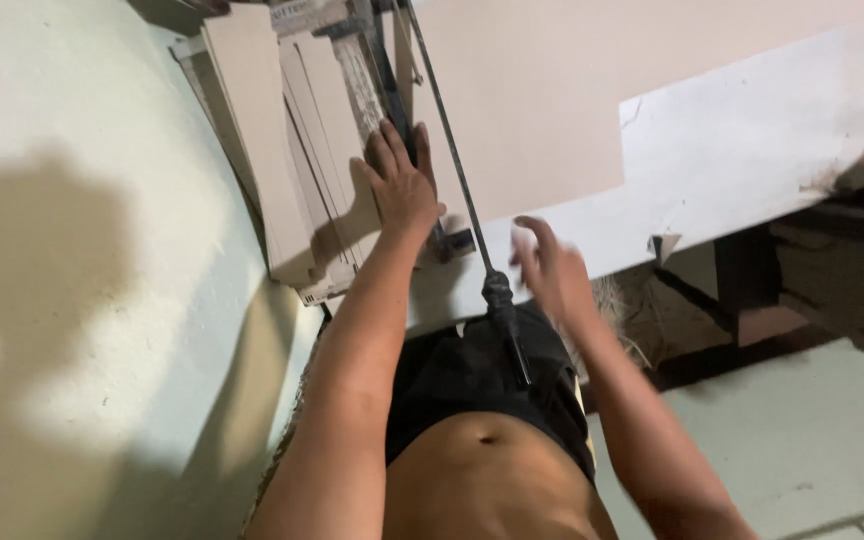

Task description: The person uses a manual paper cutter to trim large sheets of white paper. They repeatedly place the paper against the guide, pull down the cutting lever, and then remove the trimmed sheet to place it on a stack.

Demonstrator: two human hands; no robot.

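Pale green wall (72, 250) filling the frame's left, crossed by broad dark shadows. Light tiled floor (802, 440) at lower right. Dark wooden frame (752, 300) under the counter's (732, 150) white edge, right of centre. Dim, warm light.

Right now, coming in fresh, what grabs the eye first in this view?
The left hand lies flat on a stack of pale cardboard sheets against the light green wall at upper centre-left. Beside it, a long black lever arm with a dark handle runs diagonally down toward the body, and the blurred right hand hovers next to that handle.
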